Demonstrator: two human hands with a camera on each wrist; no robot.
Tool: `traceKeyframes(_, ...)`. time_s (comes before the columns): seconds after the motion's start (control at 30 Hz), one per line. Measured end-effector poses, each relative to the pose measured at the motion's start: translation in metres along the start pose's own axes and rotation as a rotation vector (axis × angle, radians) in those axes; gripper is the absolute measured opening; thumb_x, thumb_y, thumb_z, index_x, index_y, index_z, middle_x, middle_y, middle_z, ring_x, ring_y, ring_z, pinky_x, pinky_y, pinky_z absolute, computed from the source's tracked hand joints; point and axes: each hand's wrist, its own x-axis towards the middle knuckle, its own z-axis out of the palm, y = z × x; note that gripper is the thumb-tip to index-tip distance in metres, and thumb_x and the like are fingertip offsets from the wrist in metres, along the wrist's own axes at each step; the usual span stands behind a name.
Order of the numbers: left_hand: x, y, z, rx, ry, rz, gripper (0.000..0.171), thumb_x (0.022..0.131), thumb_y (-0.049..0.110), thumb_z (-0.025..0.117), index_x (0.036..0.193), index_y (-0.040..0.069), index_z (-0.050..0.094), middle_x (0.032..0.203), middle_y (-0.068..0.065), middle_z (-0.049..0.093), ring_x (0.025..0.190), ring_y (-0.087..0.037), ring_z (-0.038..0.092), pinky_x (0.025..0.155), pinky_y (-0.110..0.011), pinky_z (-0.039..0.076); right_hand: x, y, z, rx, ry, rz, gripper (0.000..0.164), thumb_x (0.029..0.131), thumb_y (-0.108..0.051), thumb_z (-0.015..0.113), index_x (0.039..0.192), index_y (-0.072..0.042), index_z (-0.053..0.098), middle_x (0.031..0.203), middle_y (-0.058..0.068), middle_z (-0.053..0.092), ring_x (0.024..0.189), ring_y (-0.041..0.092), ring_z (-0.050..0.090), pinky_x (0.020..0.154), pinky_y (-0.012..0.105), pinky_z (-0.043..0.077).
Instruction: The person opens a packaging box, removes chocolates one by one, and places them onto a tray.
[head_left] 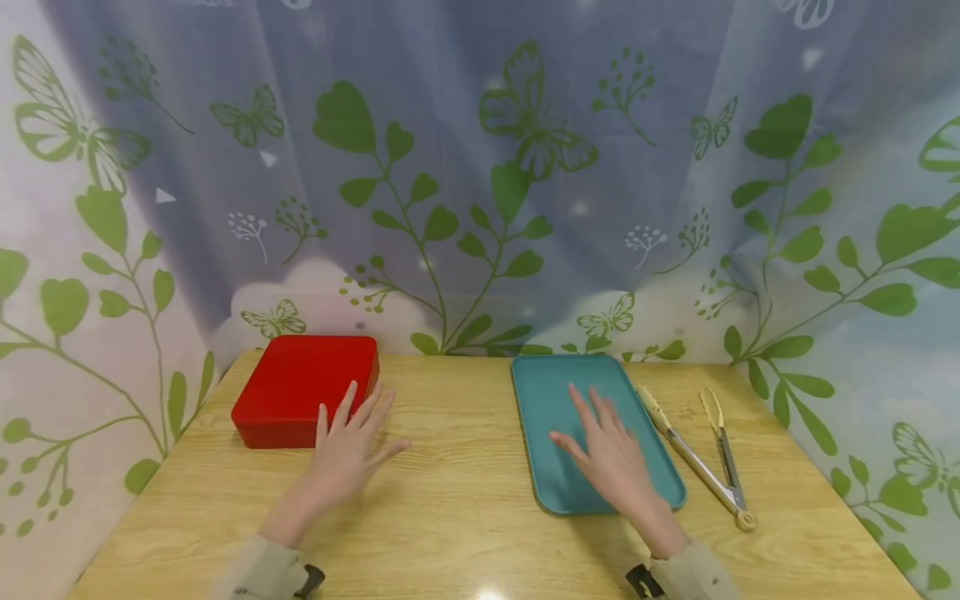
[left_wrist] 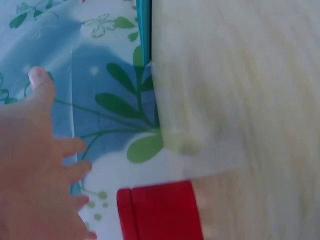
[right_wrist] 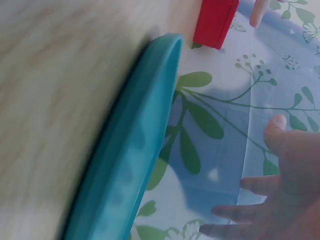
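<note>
My left hand [head_left: 345, 454] is held out with its fingers spread, near the right front corner of a red box [head_left: 311, 379] on the wooden table. In the left wrist view nothing lies between the fingers of that hand [left_wrist: 35, 165], and part of the red box [left_wrist: 162, 212] shows below. Over a teal tray [head_left: 543, 433] my right hand [head_left: 611, 450] hovers, slightly blurred, fingers apart and holding nothing. The right wrist view has this hand [right_wrist: 285, 185] above the raised rim of the tray [right_wrist: 135, 130]. Whether the box holds anything cannot be seen.
Metal tongs [head_left: 701, 462] with beige tips lie spread apart to the right of the tray. The wooden table [head_left: 450, 475] stretches between box and tray. A curtain [head_left: 465, 250] printed with leaves and butterflies hangs behind the table and along its sides.
</note>
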Motion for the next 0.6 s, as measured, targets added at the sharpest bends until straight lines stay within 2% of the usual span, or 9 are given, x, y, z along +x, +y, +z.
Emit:
traceKeyframes(0.13,0.006,-0.012,-0.017,-0.131,0.01,0.031,0.069,0.088,0.048,0.055,0.145,0.019,0.03,0.148,-0.008,0.032,0.138,-0.037,0.016,0.102,-0.067,0.009,0.011,-0.014,0.0,0.109,0.051,-0.051,0.072,0.087,-0.055,0.05,0.147,-0.023,0.025,0.144,0.015,0.036,0.119,0.039,0.047,0.084,0.055,0.045)
traceKeyframes(0.27,0.009,-0.03,-0.038,-0.233,0.043,-0.021,0.062,0.091,0.047,0.051,0.142,0.016,0.037,0.142,-0.013,0.041,0.132,-0.037,0.032,0.101,-0.063,0.024,0.029,-0.036,0.005,0.249,0.088,-0.062,0.064,0.088,-0.056,0.046,0.144,-0.027,0.032,0.14,0.009,0.044,0.116,0.031,0.052,0.084,0.049,0.048)
traceKeyframes(0.33,0.009,-0.04,-0.049,-0.265,0.069,-0.057,0.059,0.091,0.047,0.049,0.14,0.016,0.041,0.126,-0.013,0.056,0.104,-0.033,0.056,0.09,-0.053,0.042,0.039,-0.05,0.008,0.364,0.105,-0.058,0.059,0.089,-0.054,0.047,0.141,-0.028,0.037,0.137,0.006,0.048,0.115,0.026,0.054,0.085,0.045,0.049)
traceKeyframes(0.37,0.009,-0.045,-0.053,-0.268,0.085,-0.075,0.058,0.091,0.048,0.049,0.139,0.017,0.042,0.115,-0.012,0.062,0.084,-0.029,0.06,0.079,-0.047,0.048,0.044,-0.058,0.009,0.435,0.113,-0.058,0.057,0.089,-0.051,0.049,0.139,-0.027,0.04,0.135,0.006,0.05,0.114,0.024,0.055,0.086,0.043,0.05)
traceKeyframes(0.4,0.008,-0.05,-0.058,-0.264,0.105,-0.087,0.056,0.091,0.048,0.049,0.138,0.018,0.044,0.111,-0.011,0.063,0.067,-0.025,0.058,0.068,-0.041,0.049,0.048,-0.066,0.011,0.505,0.12,-0.057,0.054,0.089,-0.048,0.051,0.138,-0.026,0.043,0.134,0.004,0.051,0.112,0.022,0.057,0.084,0.04,0.051)
traceKeyframes(0.47,0.008,-0.06,-0.065,-0.272,0.142,-0.095,0.052,0.092,0.045,0.049,0.136,0.016,0.047,0.106,-0.011,0.065,0.06,-0.024,0.055,0.062,-0.039,0.048,0.057,-0.082,0.014,0.629,0.125,-0.063,0.048,0.09,-0.04,0.055,0.134,-0.024,0.048,0.13,0.002,0.054,0.105,0.02,0.061,0.079,0.034,0.053)
traceKeyframes(0.5,0.007,-0.066,-0.068,-0.28,0.155,-0.098,0.051,0.093,0.044,0.049,0.135,0.015,0.048,0.105,-0.011,0.065,0.059,-0.025,0.055,0.062,-0.039,0.048,0.061,-0.09,0.016,0.679,0.118,-0.065,0.045,0.09,-0.037,0.056,0.133,-0.025,0.05,0.13,0.0,0.055,0.103,0.018,0.062,0.079,0.032,0.054)
traceKeyframes(0.57,0.006,-0.078,-0.074,-0.3,0.192,-0.093,0.048,0.094,0.039,0.049,0.133,0.01,0.049,0.119,-0.014,0.061,0.085,-0.031,0.062,0.076,-0.046,0.049,0.07,-0.106,0.023,0.729,0.098,-0.064,0.042,0.09,-0.033,0.057,0.132,-0.026,0.051,0.129,-0.002,0.056,0.101,0.017,0.064,0.073,0.029,0.054)
traceKeyframes(0.6,0.005,-0.084,-0.077,-0.311,0.211,-0.086,0.047,0.095,0.036,0.049,0.132,0.007,0.05,0.125,-0.016,0.056,0.099,-0.034,0.059,0.083,-0.05,0.046,0.074,-0.113,0.027,0.73,0.081,-0.061,0.042,0.09,-0.035,0.056,0.131,-0.027,0.051,0.128,-0.003,0.056,0.098,0.017,0.065,0.065,0.026,0.054)
